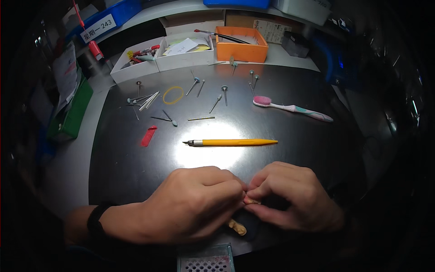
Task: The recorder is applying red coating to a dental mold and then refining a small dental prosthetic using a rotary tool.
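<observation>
Fingertips of bare left hand [199, 199] and bare right hand [294, 195] pinch one small pink-and-tan piece [251, 200] together, probably for steadiness, the slim yellow-handled, metal-tipped knife [233, 142] lying beyond

White glare blooms mid-frame on the smooth, dark grey worktop [131, 167], dimming outward; the frame's corners sink into black, and straight edges bow.

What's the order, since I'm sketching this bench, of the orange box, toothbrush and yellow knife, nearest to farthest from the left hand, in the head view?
1. Yellow knife: just beyond the left hand, slightly right.
2. Toothbrush: farther out, on the right.
3. Orange box: at the back, right of centre.
</observation>
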Available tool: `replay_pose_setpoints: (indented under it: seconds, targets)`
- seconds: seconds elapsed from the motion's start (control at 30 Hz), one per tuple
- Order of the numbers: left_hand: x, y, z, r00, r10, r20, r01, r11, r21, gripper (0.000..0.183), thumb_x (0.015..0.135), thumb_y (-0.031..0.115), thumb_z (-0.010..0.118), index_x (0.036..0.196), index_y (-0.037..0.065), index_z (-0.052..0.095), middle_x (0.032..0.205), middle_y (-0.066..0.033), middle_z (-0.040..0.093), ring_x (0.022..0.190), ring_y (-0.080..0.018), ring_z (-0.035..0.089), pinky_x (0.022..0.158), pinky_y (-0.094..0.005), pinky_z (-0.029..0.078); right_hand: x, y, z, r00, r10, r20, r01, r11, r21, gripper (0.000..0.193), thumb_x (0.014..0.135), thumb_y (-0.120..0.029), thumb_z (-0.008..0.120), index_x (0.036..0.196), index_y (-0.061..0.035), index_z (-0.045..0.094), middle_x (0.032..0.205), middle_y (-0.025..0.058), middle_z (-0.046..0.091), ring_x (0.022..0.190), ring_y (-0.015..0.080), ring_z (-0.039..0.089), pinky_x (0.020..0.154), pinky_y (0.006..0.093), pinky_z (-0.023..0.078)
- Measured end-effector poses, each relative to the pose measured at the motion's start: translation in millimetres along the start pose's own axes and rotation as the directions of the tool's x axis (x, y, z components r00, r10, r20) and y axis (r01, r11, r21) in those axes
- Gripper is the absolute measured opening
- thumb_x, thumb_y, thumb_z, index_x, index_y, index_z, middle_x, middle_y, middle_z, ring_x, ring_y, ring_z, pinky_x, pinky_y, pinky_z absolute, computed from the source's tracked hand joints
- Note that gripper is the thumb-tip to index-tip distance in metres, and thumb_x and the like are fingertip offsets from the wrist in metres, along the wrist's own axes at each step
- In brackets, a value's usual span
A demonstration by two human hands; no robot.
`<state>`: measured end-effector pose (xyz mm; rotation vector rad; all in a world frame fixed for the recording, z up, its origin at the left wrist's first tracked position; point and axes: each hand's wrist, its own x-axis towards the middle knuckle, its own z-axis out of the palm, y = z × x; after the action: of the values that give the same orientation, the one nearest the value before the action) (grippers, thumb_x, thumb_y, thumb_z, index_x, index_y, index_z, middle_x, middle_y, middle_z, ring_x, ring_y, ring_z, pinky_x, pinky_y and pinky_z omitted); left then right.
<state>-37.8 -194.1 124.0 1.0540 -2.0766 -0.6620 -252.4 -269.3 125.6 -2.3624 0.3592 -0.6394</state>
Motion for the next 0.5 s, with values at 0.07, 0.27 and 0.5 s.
replay_pose_setpoints:
  seconds: [0.07, 0.27, 0.5]
  targets:
    - [-2.8, -1.0, 2.5, 0.999, 0.025, -0.031, -0.024, 0.999, 0.035, 0.009, 0.083, 0.007, 0.068, 0.089, 0.002, 0.063, 0.083, -0.0114, 0.065, 0.071, -0.0315, 0.066, 0.060, -0.0392, 0.053, 0.8, -0.3, 0.7, 1.000, 0.001, -0.006, -0.001, 1.000, 0.020, 0.018, 0.078, -0.006, 0.076, 0.085, -0.0037, 0.060, 0.082, 0.0097, 0.063, 0.074, 0.0275, 0.065, 0.065, 0.0359, 0.053]
    - [-6.2, 1.3, 5.9, 0.997, 0.028, -0.076, -0.018, 0.991, 0.133, 0.011, 0.086, 0.013, 0.067, 0.085, 0.004, 0.061, 0.079, -0.0088, 0.065, 0.065, -0.0308, 0.066, 0.055, -0.0400, 0.052, 0.1, -3.4, 2.1, 1.000, 0.022, -0.008, -0.022, 1.000, -0.006, 0.020, 0.076, -0.006, 0.078, 0.085, -0.0027, 0.061, 0.083, 0.0102, 0.064, 0.075, 0.0266, 0.066, 0.066, 0.0355, 0.053]
    - [-4.5, -0.7, -3.1, 0.981, -0.172, -0.087, 0.140, 0.947, -0.290, 0.012, 0.088, 0.008, 0.069, 0.098, 0.001, 0.068, 0.087, -0.0084, 0.069, 0.077, -0.0209, 0.069, 0.068, -0.0314, 0.055, -0.7, -4.1, 2.9, 0.999, 0.047, -0.010, -0.046, 0.999, 0.028, 0.018, 0.076, -0.006, 0.078, 0.084, -0.0029, 0.063, 0.084, 0.0105, 0.065, 0.075, 0.0252, 0.066, 0.065, 0.0343, 0.053]
